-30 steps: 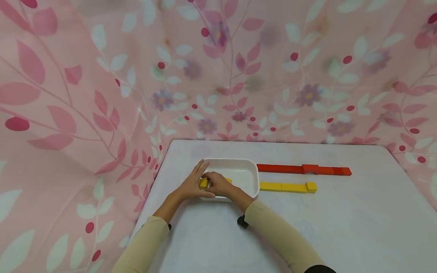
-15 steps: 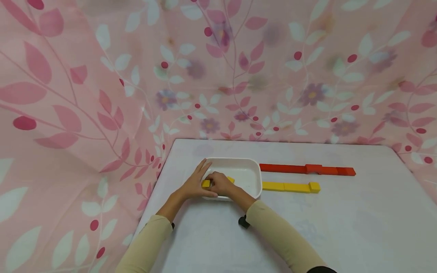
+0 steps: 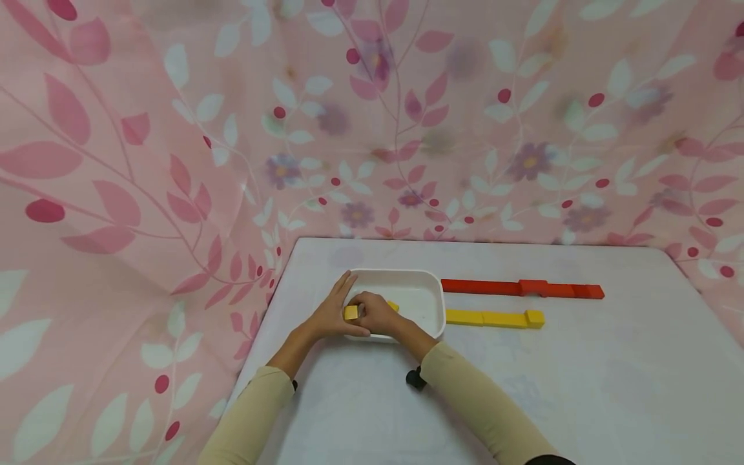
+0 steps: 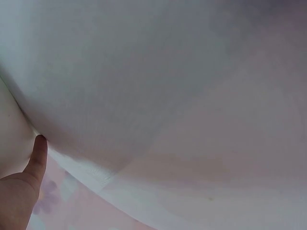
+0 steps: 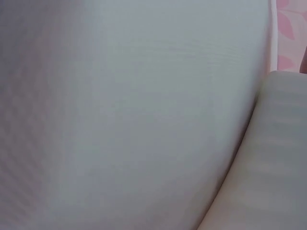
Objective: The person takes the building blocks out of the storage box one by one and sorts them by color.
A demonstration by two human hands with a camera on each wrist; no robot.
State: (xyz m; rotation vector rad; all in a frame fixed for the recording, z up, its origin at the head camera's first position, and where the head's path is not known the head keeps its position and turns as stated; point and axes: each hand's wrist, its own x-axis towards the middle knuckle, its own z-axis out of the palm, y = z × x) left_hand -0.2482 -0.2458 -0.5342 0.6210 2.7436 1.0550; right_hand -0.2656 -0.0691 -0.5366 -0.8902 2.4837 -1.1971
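A white tray (image 3: 431, 297) stands on the table, and both hands are at its left part. My left hand (image 3: 329, 315) spans the tray's left end with fingers and thumb spread and straight. In the left wrist view one finger (image 4: 37, 158) touches a pale surface. My right hand (image 3: 374, 314) reaches into the tray with curled fingers and holds a small yellow block (image 3: 351, 313), which shows between the two hands. Another yellow block (image 3: 393, 306) is partly hidden behind the right hand. The right wrist view shows mostly white cloth and a sleeve (image 5: 268, 153).
Right of the tray, a row of red blocks (image 3: 482, 287) with a raised arch-shaped piece (image 3: 533, 288) lies behind a row of yellow blocks (image 3: 502, 320) ending in a cube (image 3: 535, 318). White cloth covers the table (image 3: 581, 387). A pink floral curtain (image 3: 407, 129) hangs behind.
The yellow block at the right fingers has turned slightly, showing a lighter face. Both hands keep nearly the same place at the tray; the head view has shifted slightly.
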